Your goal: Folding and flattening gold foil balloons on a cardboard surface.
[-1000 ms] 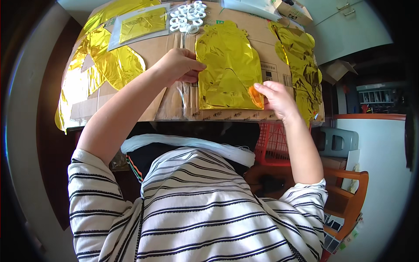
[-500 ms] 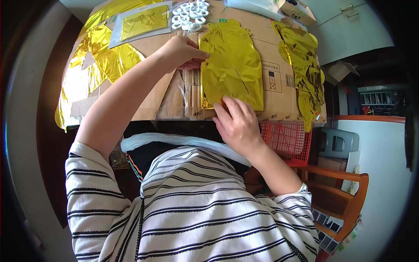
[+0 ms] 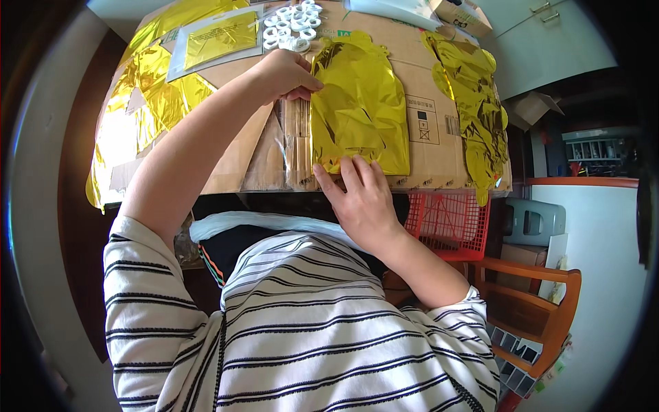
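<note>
1. Foil (image 3: 360,110), gold, creased and scalloped at its far end, lies on the brown cardboard surface (image 3: 226,161) between the two hands, its near end close to the cardboard's front edge. It could slip over that edge if drawn much nearer.

2. Left hand (image 3: 285,73) meets the foil's left side with its fingertips; whether that margin is pinched or merely touched, I cannot tell. If it is pinched, a sharp tug might tear the thin-looking material there.

3. Right hand (image 3: 366,206) has its fingers spread, tips on the foil's near end, thumb apart, with no clenched grasp to be seen; anything beneath those fingertips is hidden. Uneven pressure could add creases, and a fingernail could nick the surface.

4. Opposing pulls are another risk: were the hands to draw different ways, the foil could skew or bunch up.

5. White rolls (image 3: 292,26) sit heaped just past the foil's far left corner, near the left hand. A careless sweep could scatter them.

6. Second gold foil piece (image 3: 477,113) lies apart on the right, overhanging the front edge slightly; the right forearm (image 3: 432,271) could drag it off by brushing it.
</note>
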Demonstrator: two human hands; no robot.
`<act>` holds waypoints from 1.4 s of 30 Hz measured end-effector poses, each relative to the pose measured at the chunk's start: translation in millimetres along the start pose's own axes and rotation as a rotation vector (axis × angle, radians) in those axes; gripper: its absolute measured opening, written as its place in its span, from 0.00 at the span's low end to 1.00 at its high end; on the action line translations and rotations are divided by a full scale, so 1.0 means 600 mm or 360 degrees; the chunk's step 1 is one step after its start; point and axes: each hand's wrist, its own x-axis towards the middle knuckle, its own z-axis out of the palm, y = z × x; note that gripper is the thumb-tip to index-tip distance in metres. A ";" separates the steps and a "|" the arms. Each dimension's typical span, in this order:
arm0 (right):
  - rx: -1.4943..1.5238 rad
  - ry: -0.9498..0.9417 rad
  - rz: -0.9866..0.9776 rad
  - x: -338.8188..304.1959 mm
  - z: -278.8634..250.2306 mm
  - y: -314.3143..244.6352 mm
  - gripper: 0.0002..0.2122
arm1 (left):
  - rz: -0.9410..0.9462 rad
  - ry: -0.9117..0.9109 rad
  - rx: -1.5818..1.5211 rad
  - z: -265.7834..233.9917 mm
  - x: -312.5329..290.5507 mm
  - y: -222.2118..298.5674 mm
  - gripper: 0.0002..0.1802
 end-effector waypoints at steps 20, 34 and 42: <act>-0.0093 -0.0098 -0.0023 0.004 -0.007 -0.003 0.27 | -0.0062 -0.0014 -0.0498 0.002 0.016 -0.010 0.23; -0.0119 -0.0095 -0.0058 0.003 -0.007 -0.003 0.27 | -0.0047 0.0073 -0.0614 0.001 0.030 -0.013 0.21; -0.0119 -0.0103 -0.0061 0.004 -0.009 -0.004 0.27 | 0.0029 0.0045 -0.0584 0.008 0.024 -0.013 0.25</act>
